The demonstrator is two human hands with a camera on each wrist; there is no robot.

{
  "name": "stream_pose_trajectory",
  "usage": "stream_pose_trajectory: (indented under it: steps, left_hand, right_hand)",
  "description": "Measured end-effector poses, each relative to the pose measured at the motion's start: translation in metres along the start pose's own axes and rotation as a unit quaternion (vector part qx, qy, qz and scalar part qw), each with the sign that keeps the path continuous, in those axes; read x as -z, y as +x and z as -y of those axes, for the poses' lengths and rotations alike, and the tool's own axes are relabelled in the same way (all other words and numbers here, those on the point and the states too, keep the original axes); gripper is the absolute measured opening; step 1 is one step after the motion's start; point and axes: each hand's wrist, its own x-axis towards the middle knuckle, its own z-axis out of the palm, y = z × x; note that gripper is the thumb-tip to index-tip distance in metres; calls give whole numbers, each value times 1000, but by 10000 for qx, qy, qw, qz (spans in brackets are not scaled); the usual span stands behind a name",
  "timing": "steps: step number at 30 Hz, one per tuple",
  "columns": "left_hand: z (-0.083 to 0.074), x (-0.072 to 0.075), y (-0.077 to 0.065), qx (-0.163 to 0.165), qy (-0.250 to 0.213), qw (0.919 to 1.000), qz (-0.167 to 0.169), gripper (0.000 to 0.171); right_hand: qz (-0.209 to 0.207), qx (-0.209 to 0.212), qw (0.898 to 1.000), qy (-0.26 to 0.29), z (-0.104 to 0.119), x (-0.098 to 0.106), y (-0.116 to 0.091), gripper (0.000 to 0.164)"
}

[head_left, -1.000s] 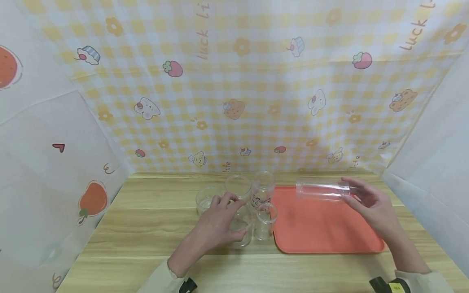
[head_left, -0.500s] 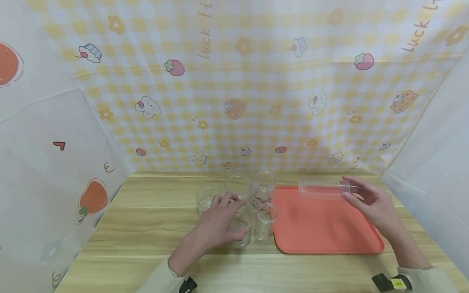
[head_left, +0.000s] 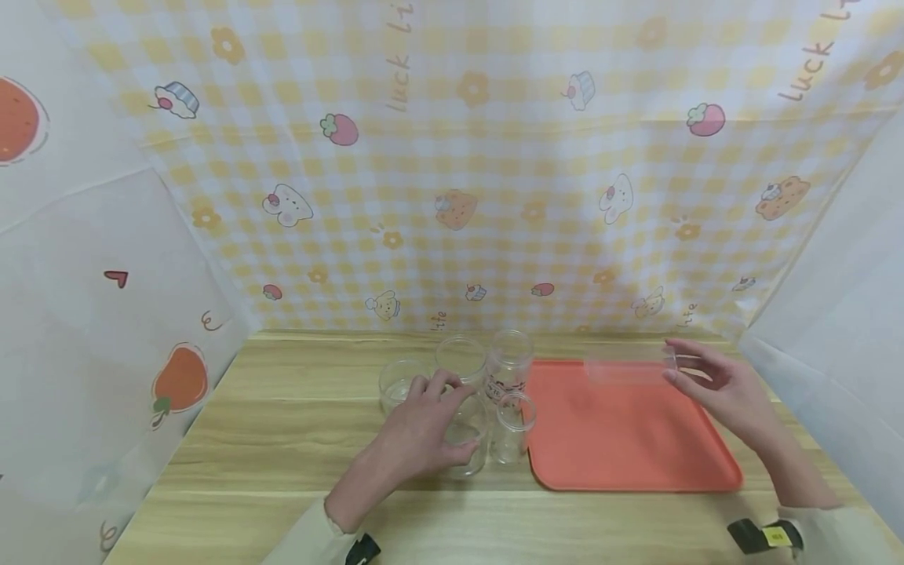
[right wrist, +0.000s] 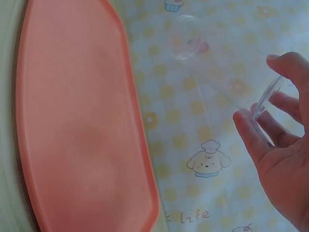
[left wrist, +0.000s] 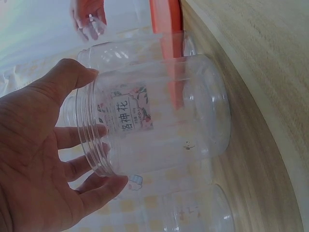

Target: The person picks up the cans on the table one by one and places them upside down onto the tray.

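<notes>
A long clear plastic cylinder (head_left: 628, 370) lies on its side in the air, across the far part of the tray in the head view; its outline is faint. The right hand (head_left: 723, 392) grips its right end between thumb and fingers. To the left, the left hand (head_left: 417, 430) curls its thumb and fingers around the rim of a wide clear plastic jar (left wrist: 169, 150), which stands upright. A floral label with printed characters (left wrist: 133, 108) shows there; whether it is on this jar or one behind, I cannot tell.

Close about it stand a low round clear container (head_left: 402, 380) to the far left, another clear round jar (head_left: 461, 357) beyond, a tall clear jar with dark print (head_left: 510, 365) at the far right, and a slim clear jar (head_left: 507, 446) to the right, beside the orange-red rectangular tray (head_left: 636, 447). All rest on the light wood-grain table (head_left: 297, 424), before a yellow-and-white checked cloth (head_left: 494, 157).
</notes>
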Motion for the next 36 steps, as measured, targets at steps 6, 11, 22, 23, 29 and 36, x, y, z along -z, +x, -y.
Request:
stream_pose_trajectory:
  steps: [6, 11, 22, 23, 29, 36]
  left_hand:
    - [-1, 0, 0, -8, 59, 10000, -20, 70]
    - [0, -1, -1, -69, 78, 9999, -123, 69]
    - [0, -1, -1, -124, 62, 9998, -151, 69]
    - [0, -1, -1, -116, 58, 9998, -139, 69]
    - [0, -1, -1, -70, 6, 9999, -91, 68]
    - [-1, 0, 0, -14, -20, 10000, -11, 69]
  right_hand:
    - [121, -230, 9985, -481, -2, 11, 1, 49]
    - [164, -269, 9942, -1032, -1, 15, 7, 49]
    - [306, -201, 9796, -1975, 5, 18, 17, 48]
    - [332, -191, 9783, -2037, 5, 18, 18, 48]
    - [413, -201, 9731, -2258, 1, 20, 18, 49]
    - [422, -203, 9713, -2332, -8, 24, 18, 47]
